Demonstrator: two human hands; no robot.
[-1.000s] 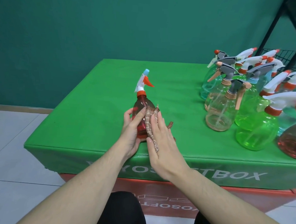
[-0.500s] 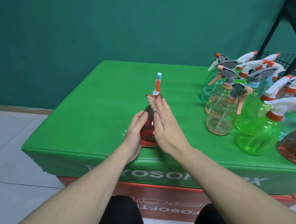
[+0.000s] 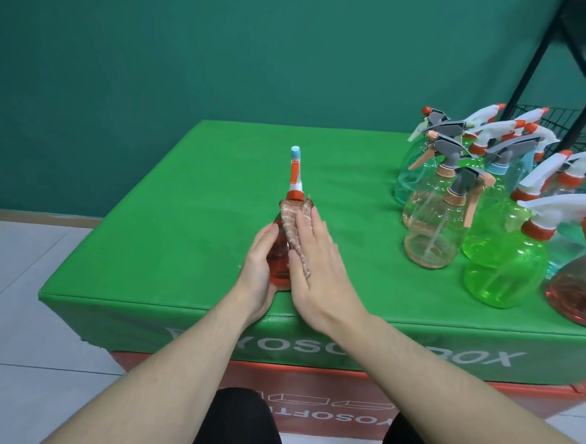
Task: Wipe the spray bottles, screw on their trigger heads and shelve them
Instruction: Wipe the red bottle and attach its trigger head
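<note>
Item: one red spray bottle (image 3: pixel 280 255), trigger head (image 3: pixel 295 174) fitted, upright between our hands near the bench (image 3: pixel 183 216) front edge. Our left hand (image 3: pixel 260 271) cupped its side; our right hand (image 3: pixel 319 267), fingers straight, pressed a brownish cloth (image 3: pixel 296 232) to it. More bottles (image 3: pixel 472 211) stood right of our right hand.

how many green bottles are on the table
2 that are plainly bright green, both in the cluster at the right: one at the front, one behind it, partly covered. Teal, peach and red bottles stand around them; more may be hidden at the frame's edge.
</note>
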